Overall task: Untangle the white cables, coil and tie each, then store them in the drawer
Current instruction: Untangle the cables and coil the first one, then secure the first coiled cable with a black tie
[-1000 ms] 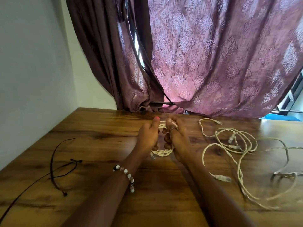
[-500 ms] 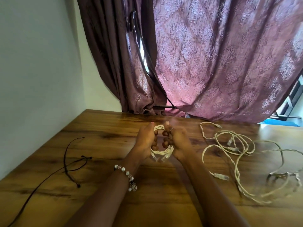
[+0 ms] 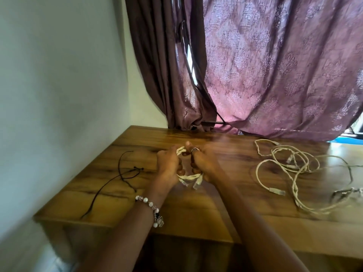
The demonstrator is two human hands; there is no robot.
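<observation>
A small coil of white cable point(image 3: 189, 177) is held above the wooden table point(image 3: 196, 209) between both hands. My left hand point(image 3: 168, 165) grips its left side and my right hand point(image 3: 203, 163), which wears a ring, grips its right side. The coil's top loop point(image 3: 181, 150) shows between the thumbs, and two clear plugs point(image 3: 197, 182) hang from its lower edge. A loose tangle of white cables point(image 3: 294, 169) lies on the table to the right of my hands, apart from them. The drawer is not in view.
A thin black cord point(image 3: 119, 173) lies on the table's left part, near the white wall point(image 3: 59, 95). A purple curtain point(image 3: 275, 65) hangs behind the table's far edge. The table's front edge point(image 3: 137, 227) is close to me.
The view has pulled back and shifted, so the table's front edge now shows. My hands still hold the coil, and its plugs now hang lower and clearer.
</observation>
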